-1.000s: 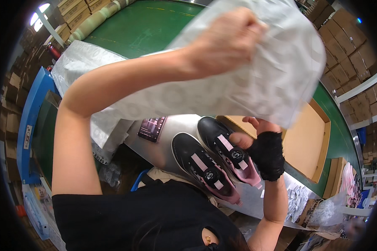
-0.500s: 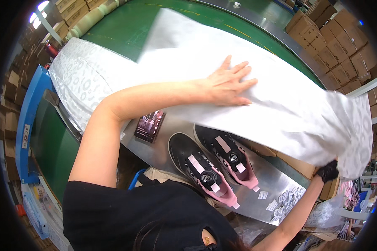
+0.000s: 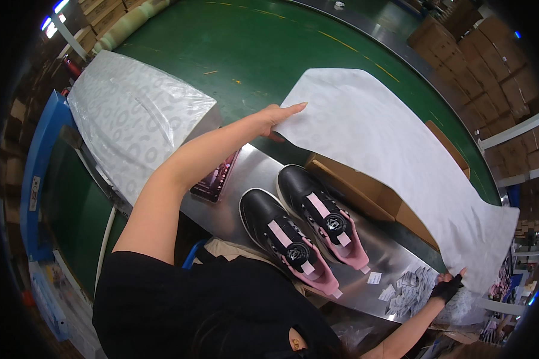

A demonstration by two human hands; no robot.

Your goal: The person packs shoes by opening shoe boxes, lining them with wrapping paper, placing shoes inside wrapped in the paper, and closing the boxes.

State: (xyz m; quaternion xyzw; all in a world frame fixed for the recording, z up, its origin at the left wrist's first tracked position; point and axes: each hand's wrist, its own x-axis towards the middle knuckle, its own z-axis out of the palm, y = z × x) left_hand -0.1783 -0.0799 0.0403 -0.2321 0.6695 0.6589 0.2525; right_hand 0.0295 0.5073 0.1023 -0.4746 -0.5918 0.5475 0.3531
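A large white tissue paper sheet (image 3: 377, 125) stretches between my two hands, over an open brown cardboard box (image 3: 353, 185). My left hand (image 3: 276, 119) pinches the sheet's left end, with the thumb on top. At the near right corner, my right hand (image 3: 449, 287), in a black fingerless glove, is closed on the paper's edge. Just in front of the box stand two black sneakers with pink linings and dial closures, a left shoe (image 3: 269, 221) and a right shoe (image 3: 308, 194), side by side. Most of the box's inside is hidden under the sheet.
A stack of patterned tissue paper (image 3: 138, 107) lies to the left, near a phone (image 3: 218, 179). Small paper labels (image 3: 410, 290) are scattered on the metal table (image 3: 254, 158). Beyond runs a green conveyor belt (image 3: 233, 42); cartons (image 3: 485, 60) are piled at far right.
The sheet has swung away from the stack to the right, over the box. My left hand, spread flat on it before, now grips its left end. My right hand has moved nearer to me.
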